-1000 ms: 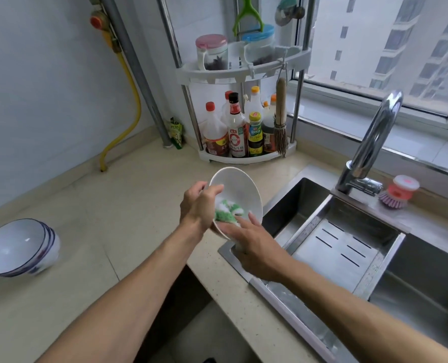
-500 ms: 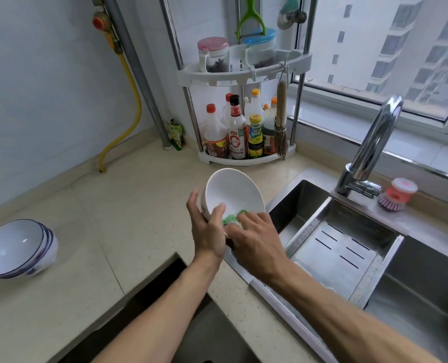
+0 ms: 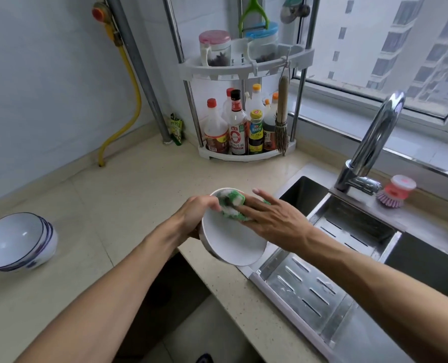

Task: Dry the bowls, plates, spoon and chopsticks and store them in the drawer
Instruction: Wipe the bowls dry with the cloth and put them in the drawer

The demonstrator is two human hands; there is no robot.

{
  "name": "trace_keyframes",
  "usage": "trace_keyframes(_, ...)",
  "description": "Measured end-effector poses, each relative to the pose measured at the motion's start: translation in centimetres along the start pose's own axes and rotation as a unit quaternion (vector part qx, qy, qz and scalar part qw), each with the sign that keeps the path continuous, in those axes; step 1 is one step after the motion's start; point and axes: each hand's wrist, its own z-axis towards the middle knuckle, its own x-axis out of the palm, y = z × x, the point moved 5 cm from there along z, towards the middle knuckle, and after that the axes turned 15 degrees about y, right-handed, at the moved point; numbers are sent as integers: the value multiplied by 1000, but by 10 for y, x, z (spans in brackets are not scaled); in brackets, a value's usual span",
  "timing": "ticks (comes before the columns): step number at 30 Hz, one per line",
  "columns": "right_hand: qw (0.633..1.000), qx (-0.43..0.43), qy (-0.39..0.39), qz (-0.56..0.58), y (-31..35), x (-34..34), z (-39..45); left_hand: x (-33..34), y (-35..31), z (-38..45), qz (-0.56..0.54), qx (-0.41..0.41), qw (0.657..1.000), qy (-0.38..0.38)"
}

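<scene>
I hold a white bowl [image 3: 233, 243] over the counter edge beside the sink, tilted with its inside facing me. My left hand [image 3: 195, 216] grips its far left rim. My right hand [image 3: 272, 218] lies with straight fingers on a green and white cloth [image 3: 232, 206] and presses it against the upper inside of the bowl. A stack of white bowls with blue rims [image 3: 17, 241] stands on the counter at the far left. No plates, spoon or chopsticks are in view.
A steel sink [image 3: 427, 260] with a slotted drain tray [image 3: 320, 279] lies to the right, under a tall faucet [image 3: 369, 145] and a pink dish brush [image 3: 394, 191]. A corner rack [image 3: 246, 155] of sauce bottles stands at the back. A dark opening [image 3: 165, 297] shows below the counter.
The bowl has turned and dropped lower. My right hand slid the cloth from the bowl's lower inside up to its top rim, and my left hand shifted round the rim.
</scene>
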Motion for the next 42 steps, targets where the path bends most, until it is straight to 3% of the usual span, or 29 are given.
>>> trace_keyframes(2, 994, 16, -69, 87, 7, 5, -5, -2, 1, 0, -30, 7, 999, -22)
trace_keyframes(6, 950, 14, -122, 287, 34, 7, -15, -3, 5, 3, -114, 31, 988, -102)
trace_keyframes(10, 946, 5, -166, 278, 27, -1, -23, 6, 13, 17, -194, -3, 981, -24)
trace_keyframes(11, 947, 0, -175, 268, 25, -2, -24, 6, 10, 19, -172, -1, 985, -21)
trace_keyframes(13, 945, -2, -186, 269, 21, -5, -25, 0, -3, 18, 1, 53, 995, -79)
trace_keyframes(15, 945, -6, -179, 272, 17, -4, -26, 3, -18, 9, 278, 142, 944, -108)
trace_keyframes(16, 947, -6, -171, 271, 14, -4, -28, 15, -23, 6, 416, 158, 893, -61)
trace_keyframes(18, 948, -6, -158, 275, 10, -2, -30, 34, -11, 8, 651, 115, 749, 42)
trace_keyframes(19, 949, -7, -156, 274, 9, -1, -31, 38, -4, 11, 714, 100, 690, 62)
trace_keyframes(20, 950, -8, -151, 273, 8, 0, -31, 41, -2, 15, 740, 102, 662, 59)
trace_keyframes(22, 949, -5, -148, 279, 5, 7, -30, 43, -4, 20, 752, 124, 647, 27)
trace_keyframes(24, 939, 32, -157, 305, -6, 14, -32, 42, -7, 23, 728, 116, 676, 18)
trace_keyframes(26, 912, 106, -182, 353, -20, 21, -38, 38, -4, 26, 627, 78, 774, 37)
trace_keyframes(28, 842, 201, -221, 449, -30, 28, -47, 39, 0, 25, 454, 51, 886, 76)
trace_keyframes(30, 746, 254, -256, 559, -28, 38, -52, 45, 1, 23, 297, 52, 948, 101)
trace_keyframes(33, 609, 224, -301, 699, -4, 33, -46, 58, -3, 22, 197, 63, 975, 84)
trace_keyframes(35, 550, 173, -284, 766, 17, 19, -37, 64, -6, 23, 145, 73, 984, 75)
trace_keyframes(36, 547, 157, -278, 774, 24, 14, -33, 65, -8, 23, 133, 78, 986, 70)
trace_keyframes(39, 589, 170, -263, 745, 11, 23, -29, 73, -14, 20, 114, 95, 985, 92)
trace_keyframes(40, 576, 183, -261, 753, -3, 29, -28, 76, -17, 17, 113, 96, 984, 101)
trace_keyframes(42, 514, 183, -260, 797, -22, 39, -26, 83, -20, 15, 117, 94, 983, 104)
